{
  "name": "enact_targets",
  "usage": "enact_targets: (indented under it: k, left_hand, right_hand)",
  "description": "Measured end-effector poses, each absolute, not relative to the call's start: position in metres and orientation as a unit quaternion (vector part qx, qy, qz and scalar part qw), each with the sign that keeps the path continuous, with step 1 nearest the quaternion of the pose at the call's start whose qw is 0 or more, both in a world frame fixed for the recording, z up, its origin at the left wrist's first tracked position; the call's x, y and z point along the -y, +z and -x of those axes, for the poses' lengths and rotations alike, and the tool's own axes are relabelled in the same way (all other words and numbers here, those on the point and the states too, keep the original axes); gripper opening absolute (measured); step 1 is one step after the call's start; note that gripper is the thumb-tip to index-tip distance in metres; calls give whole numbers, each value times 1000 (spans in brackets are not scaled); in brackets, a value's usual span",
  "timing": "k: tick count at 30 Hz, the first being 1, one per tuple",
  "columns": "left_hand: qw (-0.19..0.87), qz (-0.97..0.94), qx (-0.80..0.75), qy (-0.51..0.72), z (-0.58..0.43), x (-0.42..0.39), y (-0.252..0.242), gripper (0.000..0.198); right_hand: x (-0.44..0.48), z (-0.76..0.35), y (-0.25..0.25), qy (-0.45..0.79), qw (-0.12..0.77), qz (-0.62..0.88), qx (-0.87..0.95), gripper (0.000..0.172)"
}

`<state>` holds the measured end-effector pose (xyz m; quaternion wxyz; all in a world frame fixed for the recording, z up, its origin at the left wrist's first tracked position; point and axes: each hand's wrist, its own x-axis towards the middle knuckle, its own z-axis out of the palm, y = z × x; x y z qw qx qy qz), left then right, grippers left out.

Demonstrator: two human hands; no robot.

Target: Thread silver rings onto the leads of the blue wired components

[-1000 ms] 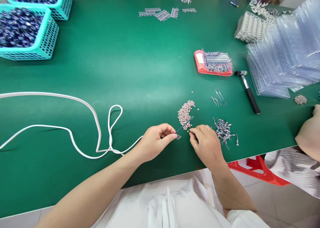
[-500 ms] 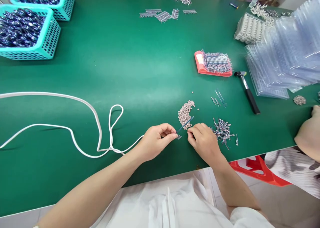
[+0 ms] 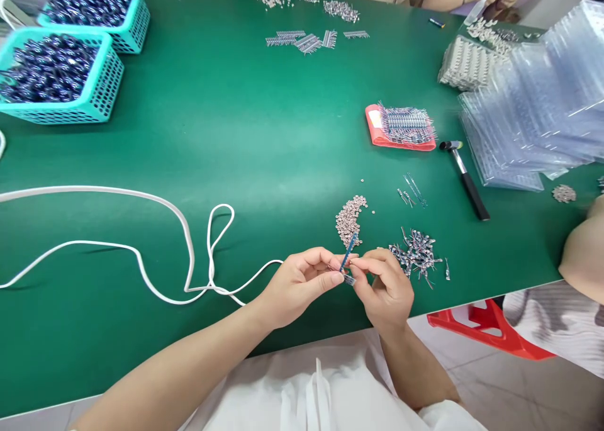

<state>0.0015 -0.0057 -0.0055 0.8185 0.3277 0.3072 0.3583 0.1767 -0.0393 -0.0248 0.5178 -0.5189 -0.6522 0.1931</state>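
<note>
My left hand (image 3: 299, 286) pinches a narrow blue strip (image 3: 348, 251) between thumb and fingertips. The strip points up and away from me, and a small dark rectangular piece shows at its lower end. My right hand (image 3: 385, 287) is closed in a pinch right beside the strip; whatever lies between its fingertips is too small to make out. Just beyond both hands lies a heap of small pinkish round pieces (image 3: 348, 219). To the right of my right hand is a pile of small parts with wire leads (image 3: 419, 253).
A hammer (image 3: 467, 182), a red-wrapped bundle of leaded parts (image 3: 406, 128) and stacked clear plastic trays (image 3: 528, 104) lie to the right. White cable (image 3: 189, 255) loops at left, below turquoise baskets (image 3: 106, 91). Other people's arms (image 3: 582, 251) show at the right and far edges.
My right hand has come from beside the round pieces to the strip, now meeting my left hand. Both hands sit slightly lower in the picture, and the strip stands steeper.
</note>
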Motion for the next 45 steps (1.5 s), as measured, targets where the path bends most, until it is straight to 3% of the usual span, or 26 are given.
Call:
enact_targets:
  k: [12,30,38,45]
  left_hand:
    - [819,-336,-305,351,-2,10,-1,9]
    - [805,-372,-317,336,-1,9,-3,10]
    - [753,-465,-317,340,0,12,-4,9]
    - [735,-493,-319,338,1,12,-3,9]
  right_hand:
    - [41,-179,-24,87,497,530,681,31]
    - [42,-181,-21,80,469,538,696,27]
    - [43,-178,-19,77,470,553,683,17]
    - [42,-179,-17,79,470,544,690,21]
